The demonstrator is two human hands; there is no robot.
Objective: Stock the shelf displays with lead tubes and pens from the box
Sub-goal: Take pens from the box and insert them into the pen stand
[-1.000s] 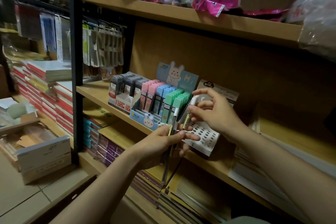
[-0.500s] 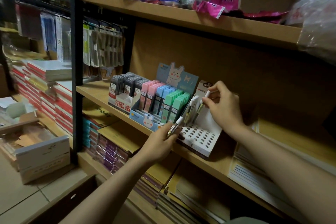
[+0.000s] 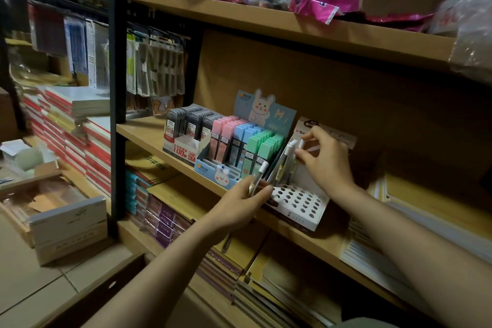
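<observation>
**Pen rack fill — top row first**

Pinching a white-capped pen point(image 3: 297, 157) near its cap, the right hand point(image 3: 326, 161) has fingertips and thumb closed on it, holding it tilted over the back row of the white pen display point(image 3: 300, 201). It's beside the two or three pens already standing there point(image 3: 286, 160). My guess is it's being steered into a hole, though I can't tell if the tip has gone in.

Left hand point(image 3: 243, 201) is curled around the spare pens point(image 3: 257, 177) — one white cap sticks up above the fingers, and how many more are in the fist I can't see. It sits low at the front edge of the rack, probably to keep the next pen close to the right hand.

Most holes in the rack show as dark and unfilled, so I'd say this part has barely begun. Back-left first makes sense, since later pens won't have to be threaded past standing ones.

Lead tubes point(image 3: 239, 141) — grey, pink, blue and green rows — sit packed in the bunny display point(image 3: 262, 109) just to the left, touching the pen rack on the wooden shelf point(image 3: 143, 132). An open box point(image 3: 66, 224) sits on the floor lower left, well apart.
</observation>
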